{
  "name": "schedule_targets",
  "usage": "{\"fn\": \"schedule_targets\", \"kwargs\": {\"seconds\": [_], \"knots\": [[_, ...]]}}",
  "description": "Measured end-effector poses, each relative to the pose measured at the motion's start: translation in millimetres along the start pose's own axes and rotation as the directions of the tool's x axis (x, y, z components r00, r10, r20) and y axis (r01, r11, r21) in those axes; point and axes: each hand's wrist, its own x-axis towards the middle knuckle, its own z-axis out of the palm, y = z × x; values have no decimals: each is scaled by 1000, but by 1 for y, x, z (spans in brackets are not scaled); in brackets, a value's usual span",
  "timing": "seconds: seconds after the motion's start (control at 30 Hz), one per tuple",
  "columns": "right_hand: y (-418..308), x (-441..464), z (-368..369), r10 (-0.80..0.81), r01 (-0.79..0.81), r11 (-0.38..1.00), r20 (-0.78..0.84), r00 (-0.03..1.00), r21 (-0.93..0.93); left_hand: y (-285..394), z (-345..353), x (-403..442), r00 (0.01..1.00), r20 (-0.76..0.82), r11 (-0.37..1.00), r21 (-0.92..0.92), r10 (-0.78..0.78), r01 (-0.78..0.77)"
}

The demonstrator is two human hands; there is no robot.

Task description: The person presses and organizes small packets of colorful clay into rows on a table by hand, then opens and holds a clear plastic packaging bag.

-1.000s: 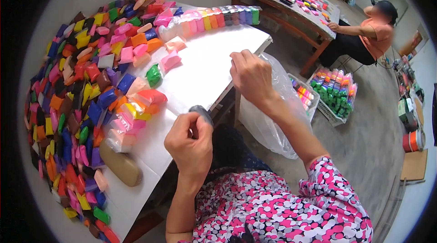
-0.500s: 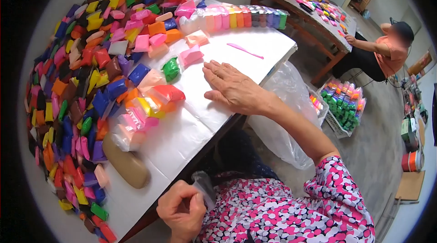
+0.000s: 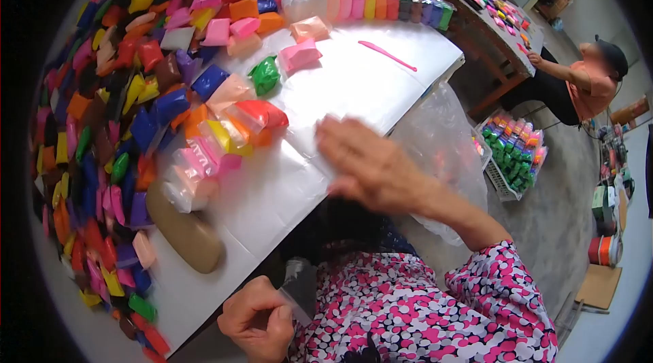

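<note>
Left hand (image 3: pixel 257 319) has its grip closed on a small clear, dark-looking plastic pouch (image 3: pixel 303 287), just off the desk (image 3: pixel 262 217) edge. I'd pinch it lightly near the rim so it doesn't crumple. Right hand (image 3: pixel 367 166) is open, fingers out, blurry above the white surface; keep that palm flat and clear of the thin pink plastic tool (image 3: pixel 388 56). Pale lettering on the pink packet (image 3: pixel 201 156), too fuzzy to read.

Pink tool (image 3: pixel 388 56): now lying on white tabletop (image 3: pixel 258 220); unseen in the earliest view. Right hand (image 3: pixel 371 166): formerly curled near the corner, now opened out, blurred. Left hand (image 3: pixel 258 319), with small clear bag (image 3: pixel 298 288): lowered from tabletop edge.
</note>
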Motion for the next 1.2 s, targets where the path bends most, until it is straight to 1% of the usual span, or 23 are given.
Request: {"fn": "schedule_targets", "kwargs": {"seconds": [0.03,0.07,0.1,0.17,0.27,0.37,0.4,0.43,0.5,0.53,0.57,0.6,0.63,0.7,0.73,0.77,0.8,0.83,0.93,0.97,1.03,1.1,1.2], "knots": [[-12,-5,11,-73,70,992,21,997,109,0,-3,0,1000,24,1000,-15,13,-13],[-27,-9,13,-209,183,941,64,976,284,-4,-4,-3,998,-31,998,-35,50,-51],[-36,-8,12,-391,279,798,106,914,534,-3,-6,-5,999,-37,998,-59,20,-23],[-43,-14,7,-384,338,724,-56,922,601,3,-8,-7,998,-50,994,-108,-40,35],[-35,7,4,-164,181,964,-98,982,196,12,-3,-5,984,-166,996,44,-68,76],[-36,-1,27,-274,260,893,-16,962,366,12,-1,2,996,-91,1000,-15,24,-25],[-43,3,19,-370,362,766,-96,924,531,17,-2,6,999,-43,997,-72,19,-23],[-47,-4,11,-332,306,673,-94,939,673,21,-4,10,1000,5,992,-129,15,-15],[-39,-9,-1,-181,300,667,-243,953,681,14,-2,11,991,-78,964,-236,104,-120],[-33,-10,-3,-103,295,760,-340,935,579,14,-3,11,991,-84,964,-235,106,-123],[-25,-12,-13,-56,192,852,-281,958,487,15,-4,11,990,-89,964,-233,110,-128],[-19,-9,-16,-16,97,967,-325,945,236,15,-6,11,989,-92,964,-232,114,-133],[-14,-8,-17,13,-24,999,-376,926,-25,18,-8,10,993,-74,969,-227,88,-103],[-7,-15,-2,86,-170,948,-295,952,-270,22,-14,5,999,-43,976,-212,32,-41],[-14,-22,4,60,-112,973,-249,967,-200,19,-16,6,997,-16,970,-231,69,-71],[-23,-26,8,34,-60,991,-203,979,-124,19,-14,7,998,-32,974,-221,53,-58],[-34,-27,8,-204,219,968,-127,971,124,19,-12,10,998,-47,977,-210,33,-43],[-44,-30,7,-435,444,812,-113,893,379,18,-9,12,998,-61,980,-198,9,-21],[-62,-41,-6,-105,174,935,-227,968,309,6,4,16,993,-82,943,-329,-81,50],[-69,-41,-5,-65,140,950,-266,962,278,4,9,14,988,-89,926,-369,-124,83],[-89,-37,8,19,62,974,-349,937,218,-2,20,5,993,-8,933,-343,-122,112],[-97,-39,22,-25,88,989,-445,895,120,-7,34,1,983,25,895,-410,-181,175],[-95,-41,29,-43,66,997,-468,883,33,-15,48,5,984,-9,909,-384,-177,160]]}}
